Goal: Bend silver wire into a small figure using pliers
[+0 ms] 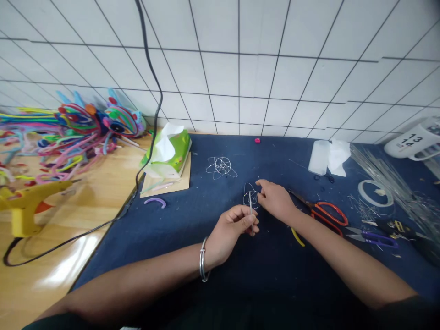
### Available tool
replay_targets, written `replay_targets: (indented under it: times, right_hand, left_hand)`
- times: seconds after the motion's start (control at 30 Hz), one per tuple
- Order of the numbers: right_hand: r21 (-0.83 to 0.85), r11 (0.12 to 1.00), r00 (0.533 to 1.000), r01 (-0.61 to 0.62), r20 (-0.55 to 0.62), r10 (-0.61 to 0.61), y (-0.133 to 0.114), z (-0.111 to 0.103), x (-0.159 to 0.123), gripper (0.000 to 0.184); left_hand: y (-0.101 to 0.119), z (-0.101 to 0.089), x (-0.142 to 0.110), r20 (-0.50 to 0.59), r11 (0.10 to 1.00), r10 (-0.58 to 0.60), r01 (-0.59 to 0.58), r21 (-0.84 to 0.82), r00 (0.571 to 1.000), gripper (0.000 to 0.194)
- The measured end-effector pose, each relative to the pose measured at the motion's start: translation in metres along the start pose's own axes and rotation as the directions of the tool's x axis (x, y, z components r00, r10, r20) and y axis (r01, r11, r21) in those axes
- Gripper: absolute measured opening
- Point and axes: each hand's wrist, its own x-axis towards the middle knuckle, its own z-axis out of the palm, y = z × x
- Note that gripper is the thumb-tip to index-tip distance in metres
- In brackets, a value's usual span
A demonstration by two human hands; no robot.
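Note:
Near the middle of the dark blue mat, my left hand (237,228) is closed around a thin grey metal rod (250,198) that stands up between thumb and fingers. Just beyond it, my right hand (276,198) is pinched at the edge of a small looped piece of thin silver wire (246,189). The rod's upper end overlaps the loops; whether they touch, I cannot tell. Farther back lies a second bent wire shape (222,167), its loops crossing like a star. Neither hand touches it.
Red-handled scissors (332,213), purple-handled scissors (378,238), a tape roll (362,195) and straight wires (385,178) lie right. A white mug (410,141) is behind them. Left are a tissue pack (178,160), a yellow glue gun (25,208), its black cord (156,121) and colourful pipe cleaners (51,156).

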Motion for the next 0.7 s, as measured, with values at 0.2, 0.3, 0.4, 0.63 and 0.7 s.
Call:
replay_targets:
  times: [0.2, 0.3, 0.4, 0.63, 0.7]
  right_hand:
    - [0.045, 0.998, 0.997, -0.050, -0.050, 0.052, 0.008, 0.000, 0.002, 0.036]
    - [0.040, 0.996, 0.994, -0.078, -0.076, 0.081, 0.010, 0.001, 0.002, 0.032]
    - [0.031, 0.996, 0.991, -0.088, -0.099, 0.091, 0.010, 0.004, 0.001, 0.027]
    - [0.029, 0.999, 0.995, -0.014, -0.099, 0.017, 0.012, 0.007, -0.003, 0.013]
    - [0.036, 0.999, 0.996, 0.009, -0.094, -0.006, 0.012, 0.007, -0.006, 0.013]
  left_hand:
    - [-0.006, 0.003, 0.007, 0.040, 0.999, -0.036, 0.037, -0.009, 0.999, 0.013]
    - [-0.005, 0.006, 0.013, 0.026, 0.999, -0.026, 0.026, -0.028, 0.999, 0.014]
    - [-0.008, 0.009, 0.018, -0.008, 0.999, -0.009, 0.009, -0.033, 1.000, 0.014]
    - [-0.016, 0.006, 0.020, 0.029, 0.999, 0.019, -0.020, 0.032, 0.999, 0.014]
    - [-0.018, 0.005, 0.020, 0.033, 0.999, 0.021, -0.022, 0.039, 0.999, 0.014]
